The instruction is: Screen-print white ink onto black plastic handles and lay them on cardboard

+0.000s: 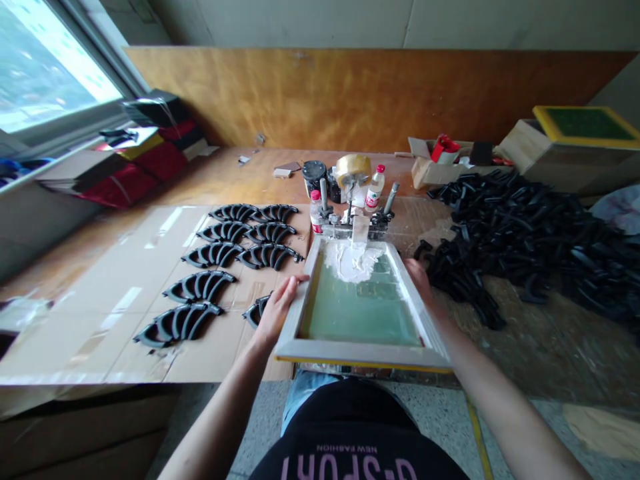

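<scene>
Head view looks down on a long wooden workbench partly covered with a cardboard sheet, where a big loose heap of black plastic parts fills the right side and two neat columns of curved black pieces lie spread on the card to the left. At the near edge, in front of the person, sits a screen-printing frame, its far end clamped in a hinge fixture and its green mesh carrying a mound of white ink by that end. It looks rigid and fairly light along its wooden rails, but the stretched mesh is likely delicate and the ink wet, so the side rails seem the safe place to grip. The left hand lies on the left rail, fingers curled over its top edge; the right hand rests against the right rail, though whether its fingers close round the wood I cannot tell. Behind the fixture stand a tape roll and two small bottles.
</scene>
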